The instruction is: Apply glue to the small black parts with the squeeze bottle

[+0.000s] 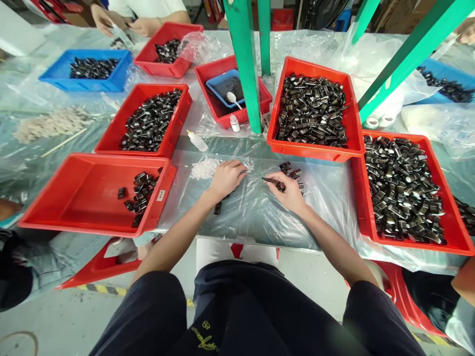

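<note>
My right hand is closed around a thin, dark, pointed tool that looks like tweezers, its tip facing left. Just behind that hand lies a small cluster of shiny black pieces. Left of it, my left hand rests low over the table with curled fingers. A bit of something dark shows at its fingertips, too small to make out. Small white bits are heaped beside and behind the left hand. Under the left wrist, a few black pieces lie on the plastic sheet.
Red bins with black pieces stand left and right. Behind the white heap are a squeeze bottle and a small vial. A blue tray with a spoon sits near a green post. Co-workers' hands show across the table.
</note>
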Demonstrator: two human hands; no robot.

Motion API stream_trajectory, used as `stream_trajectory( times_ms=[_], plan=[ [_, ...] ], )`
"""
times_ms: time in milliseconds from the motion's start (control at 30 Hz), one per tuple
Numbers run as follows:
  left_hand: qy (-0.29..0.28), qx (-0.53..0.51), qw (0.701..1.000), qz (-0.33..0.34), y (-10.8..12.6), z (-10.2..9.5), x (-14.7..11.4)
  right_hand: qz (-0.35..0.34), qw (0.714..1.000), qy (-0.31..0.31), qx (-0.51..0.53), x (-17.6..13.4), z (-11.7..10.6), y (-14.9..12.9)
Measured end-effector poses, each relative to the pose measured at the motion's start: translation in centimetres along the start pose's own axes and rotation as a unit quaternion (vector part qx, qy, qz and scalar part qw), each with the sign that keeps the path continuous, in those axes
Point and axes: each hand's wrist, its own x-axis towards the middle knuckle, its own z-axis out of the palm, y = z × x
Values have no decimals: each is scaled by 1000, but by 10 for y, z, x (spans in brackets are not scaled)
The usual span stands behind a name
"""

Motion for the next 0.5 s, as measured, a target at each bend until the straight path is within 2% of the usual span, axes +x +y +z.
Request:
stream_trajectory(
  times_ms=[167, 300, 400, 500],
  plan=[
    [-4, 21, 1000, -9, 0, 9, 6, -2, 1000, -1, -3, 0, 0, -2],
    [7, -13, 999, -30, -6, 9, 8, -30, 998, 37, -51, 1, -3, -2],
    [43, -90, 993, -58, -3, 3, 6, -40, 996, 51, -57, 1, -4, -2],
    [99, -251, 959, -83, 14, -7, -1, -8, 999, 35, 2, 3, -3, 0]
  ],
)
